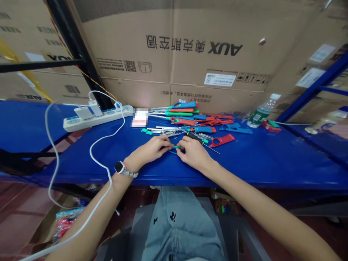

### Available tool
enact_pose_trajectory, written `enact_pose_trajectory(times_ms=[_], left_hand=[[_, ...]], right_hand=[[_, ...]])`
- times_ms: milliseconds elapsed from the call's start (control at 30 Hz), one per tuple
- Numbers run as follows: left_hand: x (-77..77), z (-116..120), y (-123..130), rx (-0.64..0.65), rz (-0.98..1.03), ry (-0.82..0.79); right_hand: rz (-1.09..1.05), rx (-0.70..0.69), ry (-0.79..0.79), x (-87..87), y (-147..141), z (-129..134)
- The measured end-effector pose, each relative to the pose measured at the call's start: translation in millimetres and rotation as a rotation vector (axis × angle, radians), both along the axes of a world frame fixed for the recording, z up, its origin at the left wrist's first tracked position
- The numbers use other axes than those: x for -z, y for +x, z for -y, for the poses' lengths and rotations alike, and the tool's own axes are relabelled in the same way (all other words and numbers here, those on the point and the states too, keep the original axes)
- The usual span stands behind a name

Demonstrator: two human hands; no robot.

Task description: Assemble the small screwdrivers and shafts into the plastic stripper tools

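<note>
Both hands meet over the front half of the blue table. My left hand (156,146) is closed in a pinch on one end of a small green part (176,147). From the other side, the fingers of my right hand (193,150) close on the same part. A thin blue piece (173,152) shows just under the fingertips. Behind my right hand lies a screwdriver with a black and yellow handle (193,136). Beyond the hands are a pile of long lighters with blue, green and orange handles (181,112), loose metal rods (163,129) and a red handle shell (223,140).
A white power strip (98,117) with plugs stands at the back left, its white cable (94,156) running over my left forearm. At the right are a water bottle (262,112) and a red and green item (271,126). Large cardboard boxes (185,21) stand behind the table (258,163).
</note>
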State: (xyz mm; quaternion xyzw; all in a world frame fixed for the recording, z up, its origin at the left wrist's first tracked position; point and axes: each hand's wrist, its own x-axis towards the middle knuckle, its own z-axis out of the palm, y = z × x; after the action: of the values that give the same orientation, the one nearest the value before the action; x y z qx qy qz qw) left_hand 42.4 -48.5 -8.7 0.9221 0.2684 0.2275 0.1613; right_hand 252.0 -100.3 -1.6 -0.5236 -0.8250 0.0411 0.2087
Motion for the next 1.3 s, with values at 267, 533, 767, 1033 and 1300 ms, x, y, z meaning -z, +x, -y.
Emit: enact_pose_trajectory(times_ms=[267, 533, 767, 1033, 1300], left_hand=[[-12.6, -3, 3, -0.025, -0.159, 0.095], [-17.8, -2, 12, -0.045, -0.255, 0.15], [-20.7, -9, 5, 0.025, -0.146, 0.003], [-33.4, -7, 25, -0.133, -0.342, 0.105], [-18.1, 2, 17, -0.128, -0.227, 0.123]], right_hand=[[-0.049, -0.005, 0.002, 4.3, 1, -2], [-0.098, -0.006, 0.007, 3.7, 3, -3], [-0.164, -0.035, -0.003, 6.1, 4, -5], [-0.215, -0.06, 0.006, 6.8, 7, -5], [-0.164, -0.026, -0.004, 3.8, 4, -4]])
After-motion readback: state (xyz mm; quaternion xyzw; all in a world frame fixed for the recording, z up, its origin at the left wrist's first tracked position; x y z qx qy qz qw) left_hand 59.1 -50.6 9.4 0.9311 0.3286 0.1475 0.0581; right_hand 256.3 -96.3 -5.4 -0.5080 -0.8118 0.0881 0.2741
